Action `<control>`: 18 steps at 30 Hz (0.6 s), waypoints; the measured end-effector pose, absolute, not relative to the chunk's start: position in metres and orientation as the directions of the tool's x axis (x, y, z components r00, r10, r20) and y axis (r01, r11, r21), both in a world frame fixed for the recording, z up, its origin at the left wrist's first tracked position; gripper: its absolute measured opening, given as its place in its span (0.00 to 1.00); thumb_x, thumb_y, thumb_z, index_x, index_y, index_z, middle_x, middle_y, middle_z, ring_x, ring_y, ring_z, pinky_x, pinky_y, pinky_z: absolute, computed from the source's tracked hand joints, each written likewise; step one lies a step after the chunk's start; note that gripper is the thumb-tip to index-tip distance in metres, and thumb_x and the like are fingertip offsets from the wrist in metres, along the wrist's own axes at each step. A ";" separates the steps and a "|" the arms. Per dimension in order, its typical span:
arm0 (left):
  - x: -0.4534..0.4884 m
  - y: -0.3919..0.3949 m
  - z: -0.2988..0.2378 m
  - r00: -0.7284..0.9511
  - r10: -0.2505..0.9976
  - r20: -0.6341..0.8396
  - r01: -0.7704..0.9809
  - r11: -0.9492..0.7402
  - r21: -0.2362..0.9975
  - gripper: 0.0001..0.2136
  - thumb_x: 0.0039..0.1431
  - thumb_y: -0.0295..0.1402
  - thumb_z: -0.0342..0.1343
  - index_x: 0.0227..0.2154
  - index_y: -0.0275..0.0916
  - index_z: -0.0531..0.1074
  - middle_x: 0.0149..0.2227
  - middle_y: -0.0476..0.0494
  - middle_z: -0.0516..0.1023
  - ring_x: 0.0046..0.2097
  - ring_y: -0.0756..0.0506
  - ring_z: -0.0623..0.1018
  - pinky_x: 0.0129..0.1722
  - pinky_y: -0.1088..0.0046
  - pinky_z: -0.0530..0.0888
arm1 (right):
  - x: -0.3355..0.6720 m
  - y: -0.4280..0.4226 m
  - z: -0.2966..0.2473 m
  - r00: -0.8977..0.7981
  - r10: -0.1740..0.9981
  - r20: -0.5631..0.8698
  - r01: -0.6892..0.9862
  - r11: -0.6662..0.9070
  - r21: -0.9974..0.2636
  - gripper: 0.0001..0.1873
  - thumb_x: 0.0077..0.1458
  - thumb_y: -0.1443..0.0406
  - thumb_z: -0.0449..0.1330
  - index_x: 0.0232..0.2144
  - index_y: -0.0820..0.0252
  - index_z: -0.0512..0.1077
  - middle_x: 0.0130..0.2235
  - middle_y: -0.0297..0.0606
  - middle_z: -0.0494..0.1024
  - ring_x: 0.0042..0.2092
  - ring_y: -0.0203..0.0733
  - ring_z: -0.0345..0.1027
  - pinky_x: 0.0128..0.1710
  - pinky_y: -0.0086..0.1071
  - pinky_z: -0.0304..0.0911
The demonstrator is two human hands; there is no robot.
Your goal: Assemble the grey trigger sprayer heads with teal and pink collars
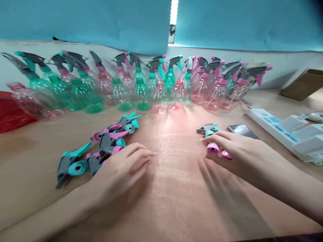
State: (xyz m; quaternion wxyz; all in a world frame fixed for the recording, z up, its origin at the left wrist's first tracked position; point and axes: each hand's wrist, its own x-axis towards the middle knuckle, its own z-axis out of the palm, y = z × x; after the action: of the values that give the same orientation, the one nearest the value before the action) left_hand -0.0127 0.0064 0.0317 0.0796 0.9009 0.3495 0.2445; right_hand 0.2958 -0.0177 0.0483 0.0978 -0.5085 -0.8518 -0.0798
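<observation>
My left hand [123,168] lies flat on the wooden table [171,188], fingers stretched out and holding nothing, right beside a heap of loose grey spray heads [106,144] with teal and pink triggers. My right hand [234,148] rests palm down at the right, fingers curled over a pink-collared spray head [213,148]. A grey and teal spray head [208,129] lies just beyond its fingertips. Along the back wall stands a row of green and pink clear spray bottles [141,90], most with heads fitted, a few pink ones open at the neck.
A dark phone [242,130] lies behind my right hand. A white power strip [285,132] with plugs runs along the right edge. A cardboard box [302,84] sits at the far right, a red bag [10,114] at the far left.
</observation>
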 end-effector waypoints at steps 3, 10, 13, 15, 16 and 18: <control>-0.037 0.012 0.041 0.564 0.711 0.420 0.675 -0.690 0.262 0.07 0.62 0.31 0.50 0.40 0.43 0.71 0.40 0.46 0.76 0.41 0.44 0.76 0.39 0.70 0.73 | 0.271 -0.004 0.051 -0.535 0.819 0.206 0.839 0.544 0.015 0.13 0.55 0.61 0.58 0.44 0.58 0.69 0.39 0.40 0.75 0.33 0.45 0.71 0.26 0.36 0.62; -0.072 0.055 0.049 0.362 0.836 0.413 0.842 -0.483 0.240 0.09 0.60 0.41 0.54 0.42 0.49 0.71 0.42 0.47 0.78 0.43 0.40 0.76 0.40 0.65 0.72 | 0.204 0.020 0.063 -0.610 0.789 0.069 0.782 0.614 -0.105 0.16 0.55 0.62 0.59 0.46 0.59 0.70 0.45 0.42 0.75 0.42 0.49 0.72 0.31 0.38 0.65; -0.072 0.063 0.056 0.432 0.834 0.343 0.838 -0.512 0.191 0.10 0.60 0.42 0.54 0.41 0.46 0.72 0.43 0.46 0.77 0.44 0.40 0.75 0.43 0.63 0.72 | 0.185 0.027 0.064 -0.650 0.758 0.062 0.747 0.651 -0.136 0.17 0.55 0.61 0.59 0.47 0.59 0.69 0.46 0.43 0.74 0.43 0.49 0.71 0.34 0.39 0.65; -0.069 0.067 0.058 0.481 0.812 0.332 0.836 -0.539 0.108 0.11 0.62 0.39 0.52 0.43 0.42 0.72 0.45 0.45 0.76 0.47 0.40 0.73 0.47 0.60 0.70 | 0.178 0.032 0.063 -0.662 0.747 0.063 0.734 0.663 -0.151 0.17 0.55 0.61 0.59 0.47 0.59 0.69 0.46 0.44 0.74 0.44 0.49 0.70 0.34 0.38 0.64; -0.067 0.070 0.058 0.505 0.802 0.319 0.833 -0.549 0.063 0.11 0.63 0.38 0.51 0.45 0.41 0.71 0.47 0.44 0.74 0.49 0.39 0.72 0.49 0.59 0.69 | 0.175 0.034 0.062 -0.664 0.746 0.061 0.731 0.664 -0.158 0.17 0.54 0.62 0.60 0.46 0.59 0.69 0.46 0.44 0.74 0.44 0.50 0.70 0.33 0.37 0.63; -0.065 0.078 0.054 0.536 0.796 0.281 0.828 -0.561 0.008 0.14 0.63 0.37 0.50 0.48 0.38 0.69 0.50 0.42 0.72 0.52 0.38 0.69 0.51 0.57 0.67 | 0.171 0.037 0.061 -0.665 0.745 0.053 0.729 0.663 -0.173 0.16 0.54 0.62 0.60 0.46 0.59 0.69 0.46 0.44 0.74 0.44 0.50 0.70 0.31 0.36 0.62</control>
State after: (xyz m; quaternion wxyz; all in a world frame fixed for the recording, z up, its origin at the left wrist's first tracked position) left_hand -0.0645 0.0776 0.0542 -0.0633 0.8742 0.4644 0.1273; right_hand 0.1708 0.0369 0.0608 0.0595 -0.4049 -0.9098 0.0686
